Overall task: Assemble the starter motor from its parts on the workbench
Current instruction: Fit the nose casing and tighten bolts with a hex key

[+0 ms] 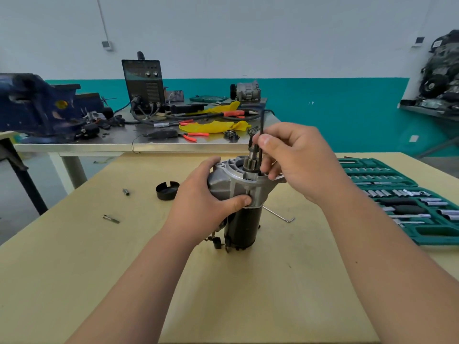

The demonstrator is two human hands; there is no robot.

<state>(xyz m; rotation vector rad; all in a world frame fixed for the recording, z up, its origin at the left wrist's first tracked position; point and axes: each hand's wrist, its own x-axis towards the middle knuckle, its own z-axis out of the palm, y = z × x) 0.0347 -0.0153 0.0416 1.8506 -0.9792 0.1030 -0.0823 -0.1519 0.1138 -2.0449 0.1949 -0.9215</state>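
Fingers (267, 140) of the right hand (298, 165) pinch a black hex key (261, 122), thumb against curled fingertips, key upright, its lower end down at the housing face just beside the pinion gear (248, 163). Whether the tip is seated in a bolt head cannot be told. The left hand (206, 194) grips the starter motor (244, 222), thumb pressed across the front of the silver nose housing and the other fingers wrapped behind it. The motor stands upright directly under the right fingers: grey cast housing on top, black cylindrical body below, terminals at its base, resting on the pale wooden table (223, 294). Left of the left fingers lie a black cap (167, 190), a small sleeve (126, 192) and a bolt (111, 218). Below the right fingers, behind the motor, lies a silver hex key (279, 214); to their right is an open green socket set (402, 199). Beyond the fingers stands a steel bench (74, 146) with a blue vise (37, 105), a black welder (144, 83), yellow cloth (213, 126) and red pliers (192, 136). The wall is white above, teal below.
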